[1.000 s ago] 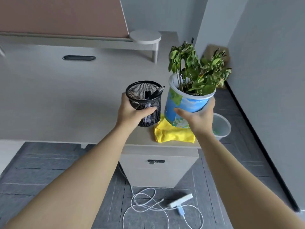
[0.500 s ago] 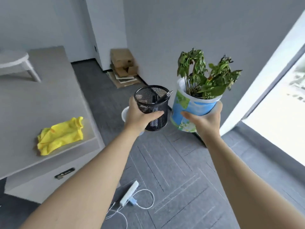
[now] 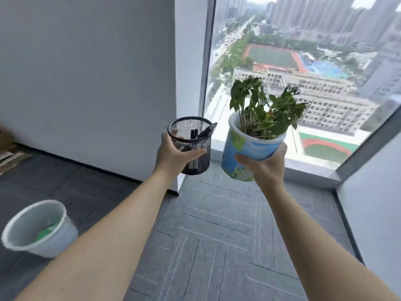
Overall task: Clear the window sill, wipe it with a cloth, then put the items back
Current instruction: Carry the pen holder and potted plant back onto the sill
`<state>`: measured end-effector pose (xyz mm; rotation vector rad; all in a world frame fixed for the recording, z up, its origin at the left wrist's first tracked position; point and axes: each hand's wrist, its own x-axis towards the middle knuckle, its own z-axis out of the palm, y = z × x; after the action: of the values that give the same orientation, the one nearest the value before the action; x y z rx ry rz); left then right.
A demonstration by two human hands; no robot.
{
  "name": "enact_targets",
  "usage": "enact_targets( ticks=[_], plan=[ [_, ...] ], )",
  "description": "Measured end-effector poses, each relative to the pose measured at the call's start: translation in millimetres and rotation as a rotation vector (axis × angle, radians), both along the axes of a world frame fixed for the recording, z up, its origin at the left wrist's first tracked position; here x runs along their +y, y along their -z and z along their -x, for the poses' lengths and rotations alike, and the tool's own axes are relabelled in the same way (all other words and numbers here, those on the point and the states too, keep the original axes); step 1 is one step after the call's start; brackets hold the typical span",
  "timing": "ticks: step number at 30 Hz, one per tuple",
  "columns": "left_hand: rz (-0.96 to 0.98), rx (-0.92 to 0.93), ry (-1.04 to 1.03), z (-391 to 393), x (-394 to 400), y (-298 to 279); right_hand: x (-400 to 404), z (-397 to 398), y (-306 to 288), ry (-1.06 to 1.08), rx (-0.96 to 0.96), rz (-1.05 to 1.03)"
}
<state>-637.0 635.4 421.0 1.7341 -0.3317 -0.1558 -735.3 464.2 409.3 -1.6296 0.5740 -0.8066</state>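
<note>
The left hand [image 3: 173, 157] is gripping a black mesh pen holder [image 3: 191, 146]; the right hand [image 3: 265, 168] is clasping a tilted potted plant [image 3: 249, 146] above the window sill [image 3: 303, 172].

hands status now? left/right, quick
Left hand: closed around the black mesh pen holder.
Right hand: closed around the potted plant.

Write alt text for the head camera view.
Facing a window, the left hand holds a black mesh pen holder and the right hand holds a potted plant above the grey floor; a white bin stands lower left.
</note>
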Motion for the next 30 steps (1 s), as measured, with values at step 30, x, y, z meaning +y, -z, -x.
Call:
enact_targets(
  ticks=[30],
  plan=[
    [-0.029,0.085,0.182,-195,-544,70,-514,-154,65,0.243,0.065,-0.078]
  ],
)
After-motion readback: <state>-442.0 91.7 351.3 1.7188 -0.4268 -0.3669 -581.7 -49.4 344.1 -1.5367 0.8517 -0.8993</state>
